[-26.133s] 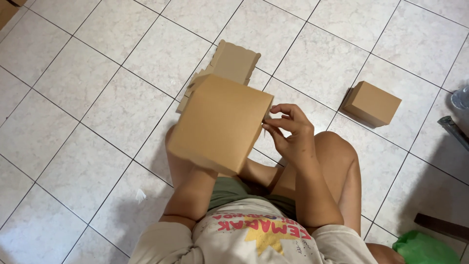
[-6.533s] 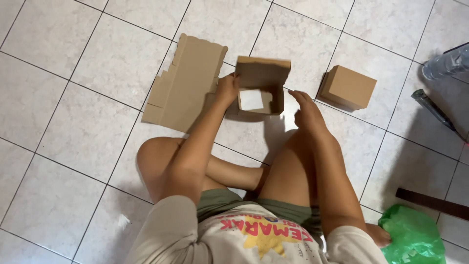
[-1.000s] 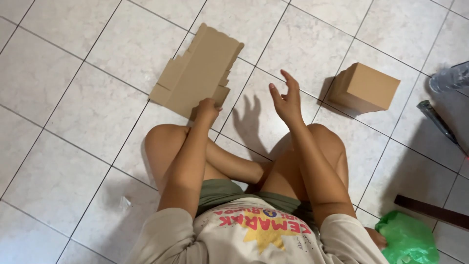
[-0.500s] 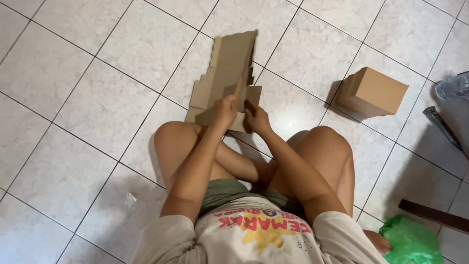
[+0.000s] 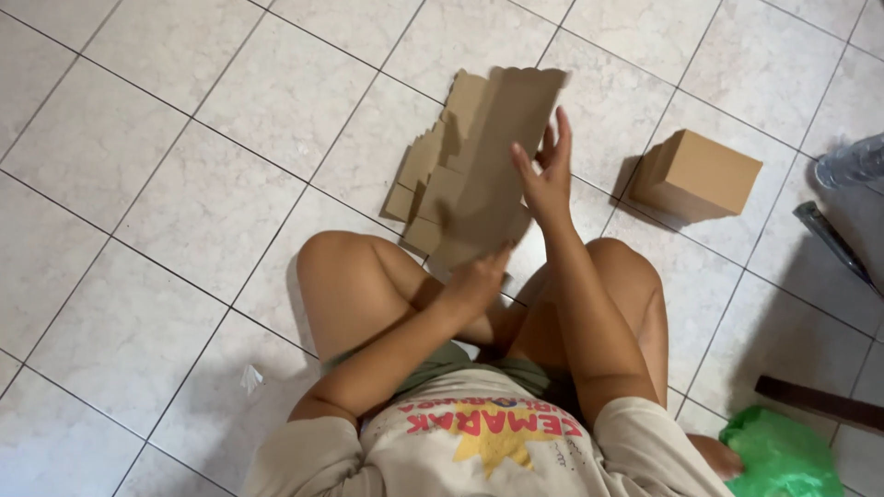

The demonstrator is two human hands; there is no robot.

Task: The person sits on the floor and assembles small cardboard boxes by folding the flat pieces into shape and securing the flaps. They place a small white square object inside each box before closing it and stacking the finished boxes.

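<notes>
I sit cross-legged on a tiled floor. Both hands hold a flat, unfolded brown cardboard box blank (image 5: 493, 156) lifted above my knees. My left hand (image 5: 474, 281) grips its lower edge. My right hand (image 5: 545, 177) holds its right side, fingers spread along the edge. Under and behind the lifted blank, more flat cardboard blanks (image 5: 425, 175) lie stacked on the floor. A folded, closed brown cardboard box (image 5: 697, 175) stands on the tiles to the right, apart from my hands.
At the right edge lie a clear plastic bottle (image 5: 852, 161) and a dark long tool (image 5: 833, 241). A green plastic bag (image 5: 783, 456) and a dark wooden bar (image 5: 820, 402) are at the lower right. A small white scrap (image 5: 250, 377) lies at the lower left.
The small open box I handled earlier is gone from in front of me. Over the last second both hands took one flat blank from the stack and lifted it, turning it more upright.
</notes>
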